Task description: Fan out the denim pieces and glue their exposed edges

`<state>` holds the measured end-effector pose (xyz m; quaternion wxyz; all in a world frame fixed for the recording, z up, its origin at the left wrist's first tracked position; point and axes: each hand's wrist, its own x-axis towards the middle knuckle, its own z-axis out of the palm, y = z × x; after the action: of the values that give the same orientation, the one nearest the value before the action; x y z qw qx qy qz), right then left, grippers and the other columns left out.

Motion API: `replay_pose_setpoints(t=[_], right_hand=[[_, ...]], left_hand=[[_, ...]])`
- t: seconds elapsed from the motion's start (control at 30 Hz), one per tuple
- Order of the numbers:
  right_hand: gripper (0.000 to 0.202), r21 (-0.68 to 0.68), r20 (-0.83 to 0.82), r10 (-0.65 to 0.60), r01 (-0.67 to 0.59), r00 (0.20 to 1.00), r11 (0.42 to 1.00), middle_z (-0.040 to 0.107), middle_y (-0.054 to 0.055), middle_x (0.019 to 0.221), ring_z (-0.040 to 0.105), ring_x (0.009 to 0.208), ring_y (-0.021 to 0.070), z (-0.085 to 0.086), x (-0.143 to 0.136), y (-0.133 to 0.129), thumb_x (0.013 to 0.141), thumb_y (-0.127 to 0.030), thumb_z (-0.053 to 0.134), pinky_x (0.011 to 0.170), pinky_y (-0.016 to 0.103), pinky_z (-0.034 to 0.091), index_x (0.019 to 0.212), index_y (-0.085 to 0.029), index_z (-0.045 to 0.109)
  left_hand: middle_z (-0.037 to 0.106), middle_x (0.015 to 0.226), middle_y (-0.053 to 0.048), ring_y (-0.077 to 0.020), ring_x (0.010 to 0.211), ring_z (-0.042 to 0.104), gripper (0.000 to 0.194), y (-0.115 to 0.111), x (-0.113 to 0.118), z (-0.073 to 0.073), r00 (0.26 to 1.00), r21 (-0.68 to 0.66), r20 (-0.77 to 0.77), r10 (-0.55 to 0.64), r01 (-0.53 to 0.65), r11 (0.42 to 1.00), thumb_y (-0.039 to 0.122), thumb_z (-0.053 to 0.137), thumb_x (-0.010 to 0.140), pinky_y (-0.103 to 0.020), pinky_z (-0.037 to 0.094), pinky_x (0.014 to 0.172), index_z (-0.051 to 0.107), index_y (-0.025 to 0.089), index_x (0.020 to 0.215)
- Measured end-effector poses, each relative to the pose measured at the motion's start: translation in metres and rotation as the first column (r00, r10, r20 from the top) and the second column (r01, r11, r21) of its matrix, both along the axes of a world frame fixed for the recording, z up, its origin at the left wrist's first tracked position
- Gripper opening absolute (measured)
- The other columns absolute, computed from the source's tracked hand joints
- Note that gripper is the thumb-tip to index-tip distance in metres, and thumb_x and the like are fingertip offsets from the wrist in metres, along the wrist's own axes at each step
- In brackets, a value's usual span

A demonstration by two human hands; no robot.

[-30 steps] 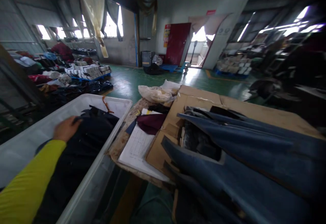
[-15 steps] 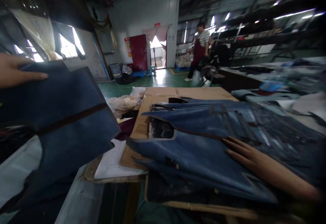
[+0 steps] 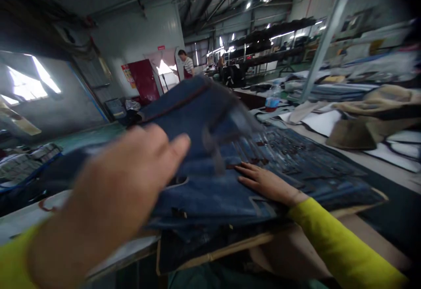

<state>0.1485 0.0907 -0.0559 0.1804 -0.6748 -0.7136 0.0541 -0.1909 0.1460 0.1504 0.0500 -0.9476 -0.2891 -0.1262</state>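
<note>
One blue panel point(image 3: 189, 100) hangs raised over the pile point(image 3: 210, 203) in the head view, not yet flat; the blurred left hand point(image 3: 128, 170) pinches it. The right hand point(image 3: 263, 183) rests loosely spread on the pile, already several layers deep.

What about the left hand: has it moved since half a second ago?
Yes, rightward against the red door: the left hand, then well left of it, now shows below it.
</note>
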Motion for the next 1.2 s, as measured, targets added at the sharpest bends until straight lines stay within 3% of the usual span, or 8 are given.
replay_pose_setpoints(t=[0.13,0.23,0.33,0.53,0.77,0.97,1.07,1.2], right_hand=[[0.040,-0.031,0.014,-0.025,0.025,1.000,0.999,0.042,0.007,0.138,0.039,0.126,0.0251,-0.001,0.000,-0.001,0.088,-0.030,0.040,0.108,0.041,0.030,0.123,-0.021,0.058],[0.041,-0.043,0.007,-0.086,0.086,0.996,0.995,0.044,0.007,0.137,0.038,0.127,0.0240,-0.003,-0.001,-0.001,0.088,-0.028,0.039,0.108,0.040,0.029,0.123,-0.019,0.058],[0.042,-0.034,0.002,-0.094,0.094,0.996,0.995,0.044,0.007,0.137,0.036,0.128,0.0222,-0.002,-0.003,-0.001,0.090,-0.027,0.035,0.109,0.039,0.028,0.124,-0.017,0.057],[0.048,-0.006,-0.072,-0.104,0.104,0.992,0.995,0.052,0.010,0.129,0.037,0.128,0.0204,0.004,-0.002,-0.003,0.089,-0.024,0.026,0.110,0.035,0.027,0.121,-0.008,0.058],[0.052,-0.010,-0.111,-0.171,0.171,0.979,0.985,0.053,0.008,0.128,0.048,0.120,0.0208,0.008,-0.001,-0.003,0.096,-0.036,0.019,0.104,0.035,0.036,0.125,-0.013,0.055],[0.047,-0.016,-0.029,-0.075,0.075,0.997,0.997,0.051,0.014,0.130,0.041,0.125,0.0235,0.008,-0.003,-0.002,0.093,-0.030,0.027,0.108,0.035,0.029,0.118,-0.007,0.060],[0.042,-0.033,-0.011,-0.028,0.028,1.000,0.999,0.052,0.012,0.128,0.037,0.128,0.0218,0.010,-0.003,-0.001,0.091,-0.025,0.030,0.109,0.033,0.027,0.112,-0.010,0.064],[0.041,-0.059,-0.016,-0.020,0.019,1.000,0.998,0.051,0.013,0.130,0.036,0.128,0.0222,0.014,-0.003,-0.001,0.089,-0.023,0.033,0.108,0.033,0.028,0.113,-0.008,0.063]], left_hand=[[0.057,0.099,-0.007,-0.0212,0.082,0.053,0.043,-0.031,0.043,-0.101,0.879,-0.128,-0.398,-0.262,0.230,0.965,0.013,0.039,0.083,-0.033,0.049,0.065,0.047,0.023,0.125],[0.056,0.105,-0.010,-0.0232,0.088,0.054,0.054,-0.032,0.049,-0.145,0.891,-0.243,-0.355,-0.282,0.204,0.948,0.032,0.050,0.083,-0.035,0.049,0.071,0.037,0.020,0.134],[0.056,0.106,-0.008,-0.0232,0.093,0.053,0.058,-0.025,0.046,-0.144,0.918,-0.270,-0.286,-0.275,0.198,0.942,0.041,0.054,0.081,-0.038,0.048,0.080,0.037,0.023,0.134],[0.056,0.104,-0.009,-0.0236,0.091,0.055,0.061,-0.026,0.047,-0.137,0.925,-0.282,-0.271,-0.266,0.188,0.941,0.057,0.043,0.083,-0.040,0.048,0.078,0.039,0.023,0.134],[0.058,0.102,-0.010,-0.0248,0.090,0.053,0.067,-0.024,0.048,-0.135,0.940,-0.253,-0.199,-0.279,0.225,0.941,0.067,0.031,0.083,-0.043,0.044,0.082,0.045,0.022,0.129],[0.052,0.120,-0.006,-0.0221,0.107,0.048,0.049,-0.012,0.033,-0.121,0.920,-0.298,-0.192,-0.343,0.278,0.913,0.051,0.041,0.088,-0.038,0.042,0.092,0.041,0.030,0.132],[0.048,0.129,-0.006,-0.0223,0.114,0.045,0.053,-0.002,0.023,-0.129,0.930,-0.236,-0.206,-0.304,0.254,0.938,0.034,0.051,0.085,-0.037,0.040,0.098,0.036,0.029,0.135],[0.054,0.118,-0.004,-0.0205,0.101,0.050,0.061,0.009,0.020,-0.143,0.911,-0.187,-0.310,-0.272,0.222,0.957,0.010,0.038,0.083,-0.038,0.045,0.089,0.028,0.032,0.139]])
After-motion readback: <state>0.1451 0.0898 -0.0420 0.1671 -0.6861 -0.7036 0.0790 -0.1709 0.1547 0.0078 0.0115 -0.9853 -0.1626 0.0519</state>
